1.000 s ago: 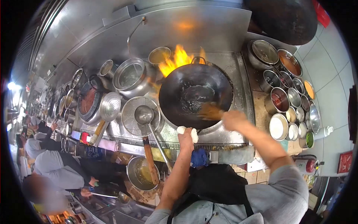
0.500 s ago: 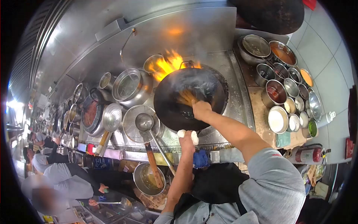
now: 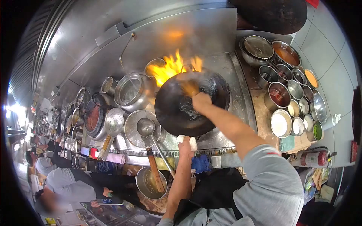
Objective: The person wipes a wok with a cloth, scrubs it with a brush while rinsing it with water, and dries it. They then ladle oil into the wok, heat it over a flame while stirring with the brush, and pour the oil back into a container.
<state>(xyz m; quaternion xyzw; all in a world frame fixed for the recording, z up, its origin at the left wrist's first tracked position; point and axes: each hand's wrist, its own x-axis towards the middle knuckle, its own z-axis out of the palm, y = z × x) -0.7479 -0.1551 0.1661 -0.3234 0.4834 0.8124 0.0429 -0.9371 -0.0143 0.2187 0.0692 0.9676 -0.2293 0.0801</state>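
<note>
A large dark wok (image 3: 171, 109) sits tilted on the stove, with water and wisps of steam inside. Held in my right hand (image 3: 201, 101) is a bamboo brush (image 3: 189, 89), blurred by motion, its bristles over the wok's inner wall. Down at the wok's near edge, my left hand (image 3: 185, 147) is closed on a folded white cloth (image 3: 193, 144) pressed to the rim. Orange flames (image 3: 169, 69) rise behind the wok's far left side.
Left of the wok lie a wire strainer (image 3: 132, 126), a ladle (image 3: 146, 127) and a perforated skimmer (image 3: 113, 120). A steel pot (image 3: 145, 182) stands below. Several sauce containers (image 3: 278, 94) line the right side. Other people (image 3: 71, 184) work at the lower left.
My right hand and the brush have moved slightly up and left in the wok. The flames have spread in shape, and my left hand with the cloth sits slightly lower and further left.
</note>
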